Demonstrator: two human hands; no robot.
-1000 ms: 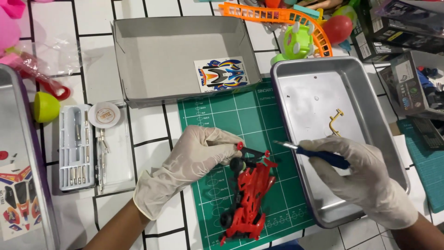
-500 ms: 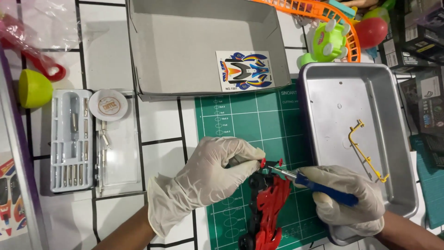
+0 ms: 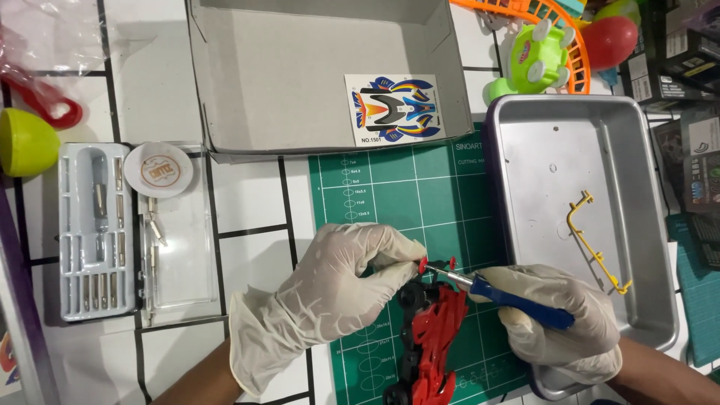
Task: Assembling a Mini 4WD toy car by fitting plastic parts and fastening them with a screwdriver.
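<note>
A red and black toy car [image 3: 429, 341] lies on the green cutting mat [image 3: 405, 195] near the front edge. My left hand [image 3: 337, 289], in a white glove, pinches the car's front end by a small red wheel. My right hand [image 3: 559, 322], also gloved, grips a blue-handled screwdriver [image 3: 510, 296] whose metal tip touches the car's front, next to my left fingers. A yellow plastic part [image 3: 596, 240] lies inside the metal tray [image 3: 570, 135] to the right.
A shallow grey cardboard box [image 3: 300, 67] with a sticker sheet [image 3: 395, 109] stands behind the mat. A clear screwdriver-bit case [image 3: 97, 232] and a round lid [image 3: 158, 170] lie at the left. A green ball [image 3: 22, 142] and colourful toys [image 3: 555, 45] line the edges.
My right hand has come off the tray and brought the screwdriver tip to the car's front. The view has shifted so the car sits lower in frame; my left hand keeps its hold.
</note>
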